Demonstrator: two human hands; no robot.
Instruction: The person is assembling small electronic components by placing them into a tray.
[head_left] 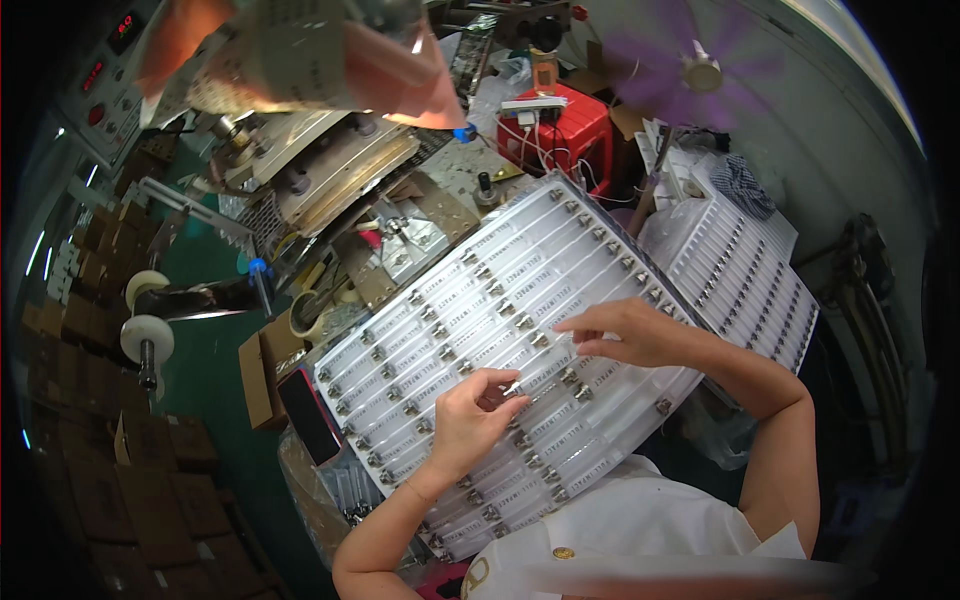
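The left hand (pixel 470 415) is pinching a small metal-capped tube (pixel 512 390) near the middle of the clear tray (pixel 400 330), seemingly seating it in its row. The right hand (pixel 625 333) is resting half-open, fingertips on neighbouring tubes toward the tray's right edge. Pressing it flush probably needs careful alignment.

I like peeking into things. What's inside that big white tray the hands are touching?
The white tray holds rows of clear tubes with small metal ends. The left hand and right hand cover a few slots, so those can't be seen.

Red box (pixel 553 128), purple fan (pixel 700 70), cardboard boxes (pixel 150 500)
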